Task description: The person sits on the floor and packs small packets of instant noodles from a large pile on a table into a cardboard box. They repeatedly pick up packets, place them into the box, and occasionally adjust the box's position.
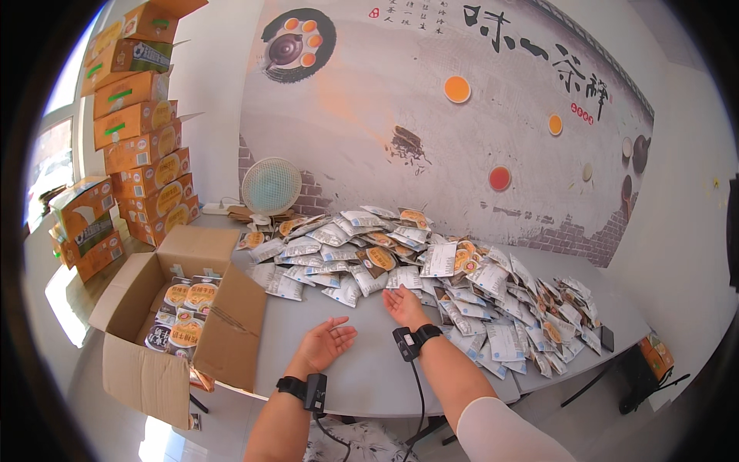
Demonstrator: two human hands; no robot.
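Note:
My left hand (326, 342) is over the bare front of the grey table (352, 381), palm turned inward, fingers apart and holding nothing. My right hand (404, 307) hovers at the front edge of a big heap of sealed sachets (346, 245), also with nothing in it. Whether its fingertips touch the nearest white sachet (404, 278) I cannot tell. Most sachets lie with their white printed backs up; a few show brown and orange fronts. Left of my left hand stands an open cardboard box (231, 329), with several sachets (182, 312) laid face up inside.
Orange printed cartons (153, 173) are stacked high at the left, beside a shorter stack (86, 225). A round mesh fan (271, 186) stands behind the heap. A dark phone (607, 339) lies at the table's right edge. Cables (420, 392) hang from black wrist devices (409, 342).

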